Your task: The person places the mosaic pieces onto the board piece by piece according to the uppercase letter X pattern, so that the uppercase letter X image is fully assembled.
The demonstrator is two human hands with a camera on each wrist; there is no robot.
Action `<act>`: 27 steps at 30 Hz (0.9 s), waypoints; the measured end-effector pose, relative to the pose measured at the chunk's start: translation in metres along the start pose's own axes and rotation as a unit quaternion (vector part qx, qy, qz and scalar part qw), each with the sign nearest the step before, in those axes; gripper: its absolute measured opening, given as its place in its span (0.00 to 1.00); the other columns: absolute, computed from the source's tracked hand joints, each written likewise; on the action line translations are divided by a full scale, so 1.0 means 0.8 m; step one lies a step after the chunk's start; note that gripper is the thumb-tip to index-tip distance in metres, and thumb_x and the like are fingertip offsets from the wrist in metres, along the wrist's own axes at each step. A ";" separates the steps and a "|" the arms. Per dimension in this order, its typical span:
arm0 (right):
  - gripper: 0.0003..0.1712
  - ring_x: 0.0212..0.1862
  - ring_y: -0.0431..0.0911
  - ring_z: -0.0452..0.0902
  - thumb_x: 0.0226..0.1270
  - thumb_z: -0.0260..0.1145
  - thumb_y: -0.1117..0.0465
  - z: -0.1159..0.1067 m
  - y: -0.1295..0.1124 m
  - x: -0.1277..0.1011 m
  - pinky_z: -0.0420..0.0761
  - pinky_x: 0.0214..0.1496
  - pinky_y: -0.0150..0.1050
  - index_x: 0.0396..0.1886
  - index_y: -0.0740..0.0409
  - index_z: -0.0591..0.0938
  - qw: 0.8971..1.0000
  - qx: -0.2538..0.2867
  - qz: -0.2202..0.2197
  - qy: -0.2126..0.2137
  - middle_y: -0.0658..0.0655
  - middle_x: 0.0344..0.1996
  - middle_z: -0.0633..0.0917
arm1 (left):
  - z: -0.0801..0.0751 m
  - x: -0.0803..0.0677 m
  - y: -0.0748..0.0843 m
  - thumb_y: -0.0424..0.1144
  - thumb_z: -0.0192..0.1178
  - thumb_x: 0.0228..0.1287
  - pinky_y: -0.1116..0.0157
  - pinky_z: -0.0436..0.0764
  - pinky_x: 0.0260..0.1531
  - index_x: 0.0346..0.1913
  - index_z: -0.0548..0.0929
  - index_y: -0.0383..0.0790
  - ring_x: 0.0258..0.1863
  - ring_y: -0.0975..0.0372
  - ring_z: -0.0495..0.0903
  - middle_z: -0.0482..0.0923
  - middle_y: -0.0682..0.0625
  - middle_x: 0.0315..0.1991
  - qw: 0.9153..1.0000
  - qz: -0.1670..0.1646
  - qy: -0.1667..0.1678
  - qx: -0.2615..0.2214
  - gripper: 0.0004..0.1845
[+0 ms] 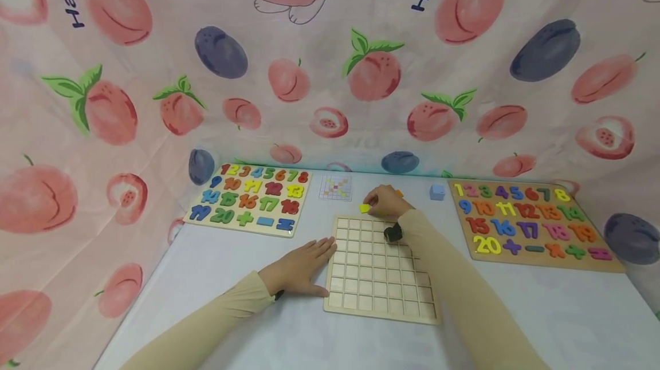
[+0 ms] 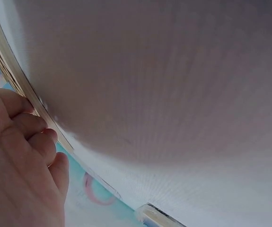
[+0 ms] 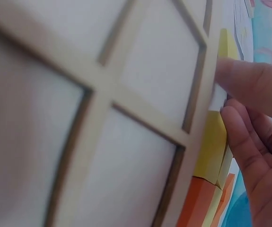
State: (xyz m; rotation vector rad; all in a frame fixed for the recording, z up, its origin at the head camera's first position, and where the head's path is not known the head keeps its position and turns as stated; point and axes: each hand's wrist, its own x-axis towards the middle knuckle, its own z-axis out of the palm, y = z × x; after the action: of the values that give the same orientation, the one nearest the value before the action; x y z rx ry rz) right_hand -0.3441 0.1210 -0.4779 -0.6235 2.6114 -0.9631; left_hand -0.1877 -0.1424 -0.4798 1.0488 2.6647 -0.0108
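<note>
— Where's the yellow block [image 1: 365, 208]?
— Just past the wooden grid board's [image 1: 378, 278] far edge, at your right hand's [image 1: 385, 201] curled fingers [image 3: 249, 137], which pinch it.
— Left hand [image 1: 301, 267]?
— Flat on the tabletop [image 1: 232, 278], fingers straight against the board's left edge.

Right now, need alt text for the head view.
A right hand pinches a yellow block beyond an empty wooden grid tray; the left hand rests flat beside the tray. Two number puzzle boards flank them.

play corner | fruit-print cloth backdrop [image 1: 330, 72] | number puzzles [image 1: 250, 198] | white table [image 1: 222, 255]
</note>
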 end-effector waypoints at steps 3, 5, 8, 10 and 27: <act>0.14 0.43 0.49 0.79 0.54 0.69 0.69 0.000 -0.001 0.000 0.81 0.48 0.41 0.43 0.66 0.84 1.000 -0.004 -0.003 -0.005 0.63 0.42 0.84 | 0.000 -0.001 0.000 0.71 0.53 0.53 0.60 0.50 0.74 0.75 0.47 0.41 0.76 0.58 0.44 0.42 0.49 0.76 1.000 0.000 -0.002 -0.001 0.55; 0.14 0.42 0.49 0.78 0.54 0.69 0.69 0.000 -0.002 -0.001 0.81 0.47 0.41 0.42 0.66 0.83 1.000 -0.006 -0.004 -0.007 0.63 0.41 0.83 | 0.001 0.000 0.000 0.71 0.54 0.53 0.60 0.50 0.74 0.75 0.47 0.41 0.76 0.58 0.44 0.42 0.49 0.76 1.000 0.001 -0.002 -0.003 0.55; 0.14 0.41 0.49 0.78 0.55 0.69 0.70 -0.001 -0.004 -0.002 0.81 0.46 0.41 0.42 0.67 0.82 1.000 -0.006 -0.004 -0.009 0.63 0.40 0.83 | 0.002 0.000 -0.001 0.71 0.53 0.53 0.60 0.50 0.74 0.75 0.47 0.41 0.76 0.58 0.44 0.42 0.49 0.76 1.000 0.000 -0.003 -0.004 0.55; 0.14 0.41 0.49 0.78 0.55 0.68 0.70 -0.001 -0.005 -0.001 0.81 0.47 0.41 0.43 0.67 0.82 1.000 -0.005 0.001 -0.007 0.63 0.40 0.82 | 0.002 0.001 -0.001 0.71 0.53 0.53 0.60 0.51 0.74 0.75 0.47 0.41 0.76 0.58 0.44 0.42 0.48 0.76 1.000 -0.001 -0.002 -0.002 0.55; 0.14 0.37 0.46 0.78 0.56 0.67 0.69 -0.008 0.012 -0.005 0.81 0.44 0.40 0.43 0.64 0.82 0.994 0.091 -0.037 0.040 0.62 0.36 0.83 | 0.002 0.002 0.000 0.72 0.52 0.54 0.61 0.50 0.75 0.75 0.46 0.42 0.76 0.59 0.43 0.40 0.50 0.77 1.000 -0.007 -0.009 0.001 0.55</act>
State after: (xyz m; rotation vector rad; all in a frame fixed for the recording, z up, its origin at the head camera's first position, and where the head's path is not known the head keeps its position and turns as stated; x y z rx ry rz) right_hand -0.3461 0.1327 -0.4789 -0.6512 2.5458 -1.2561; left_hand -0.1883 -0.1421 -0.4819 1.0254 2.6574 -0.0247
